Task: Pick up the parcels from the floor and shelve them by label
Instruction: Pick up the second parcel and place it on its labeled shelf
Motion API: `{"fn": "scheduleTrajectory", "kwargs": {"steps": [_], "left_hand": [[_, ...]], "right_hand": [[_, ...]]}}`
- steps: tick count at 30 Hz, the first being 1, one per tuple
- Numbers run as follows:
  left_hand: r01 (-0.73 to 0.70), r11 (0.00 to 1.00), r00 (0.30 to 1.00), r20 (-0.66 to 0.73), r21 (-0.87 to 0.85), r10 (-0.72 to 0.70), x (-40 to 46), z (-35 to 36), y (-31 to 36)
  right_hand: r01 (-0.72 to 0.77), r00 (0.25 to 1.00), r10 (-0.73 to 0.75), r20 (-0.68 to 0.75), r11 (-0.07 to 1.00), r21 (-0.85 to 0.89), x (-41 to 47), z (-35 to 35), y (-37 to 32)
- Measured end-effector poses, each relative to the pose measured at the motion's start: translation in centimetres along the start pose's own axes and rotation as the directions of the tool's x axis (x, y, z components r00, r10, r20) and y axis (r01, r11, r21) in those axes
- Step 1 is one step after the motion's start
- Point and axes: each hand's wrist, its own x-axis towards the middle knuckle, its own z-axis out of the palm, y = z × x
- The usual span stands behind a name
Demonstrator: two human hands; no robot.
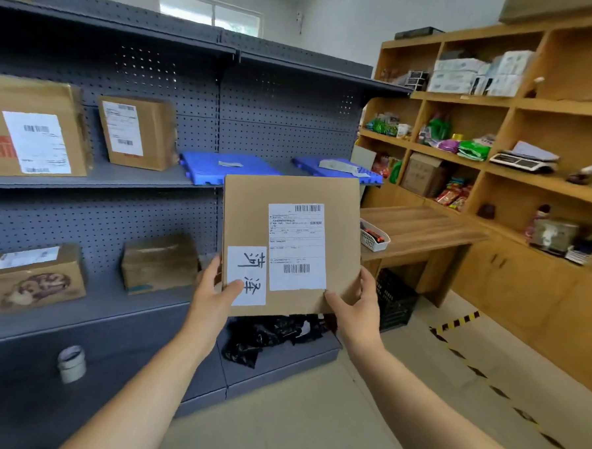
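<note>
You hold the flat cardboard parcel upright in front of the grey metal shelving, label side toward you, clear of the floor and of every shelf. Your left hand grips the lower left corner, thumb pressed on the handwritten white tag; your right hand grips the lower right corner, thumb on the front face just below the printed shipping label. Both hands are closed on the parcel's bottom edge only, so the tall upper part is unsupported and could tip forward or away if either grip loosens. Your left thumb covers part of the tag, which could lead to a misread and a wrong shelf. The blue plastic pallets sit directly behind the top edge; a careless lift could catch them or disturb the loose papers lying on them.
</note>
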Motion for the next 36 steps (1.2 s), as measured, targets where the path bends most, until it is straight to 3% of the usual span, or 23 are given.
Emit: {"fn": "scheduleTrajectory", "kwargs": {"steps": [14,20,28,36], "left_hand": [[-0.004,0.997,0.952,0.307,0.076,-0.02,-2.8,18.5,-1.2],[-0.076,0.992,0.88,0.474,0.1,0.019,-4.1,29.5,-0.9],[-0.146,0.975,0.804,0.594,0.167,0.019,-7.2,42.9,-3.6],[-0.255,0.956,0.671,0.738,0.142,0.07,-12.1,54.4,-5.1]], "right_hand": [[-0.144,0.938,0.098,-0.334,0.983,-0.117,0.2,-17.0,3.7],[-0.186,0.876,0.102,-0.472,0.973,-0.135,0.9,-27.0,4.3],[-0.236,0.783,0.104,-0.613,0.962,-0.138,0.0,-39.3,6.7],[-0.305,0.659,0.099,-0.746,0.941,-0.144,-2.5,-49.6,7.8]]}}
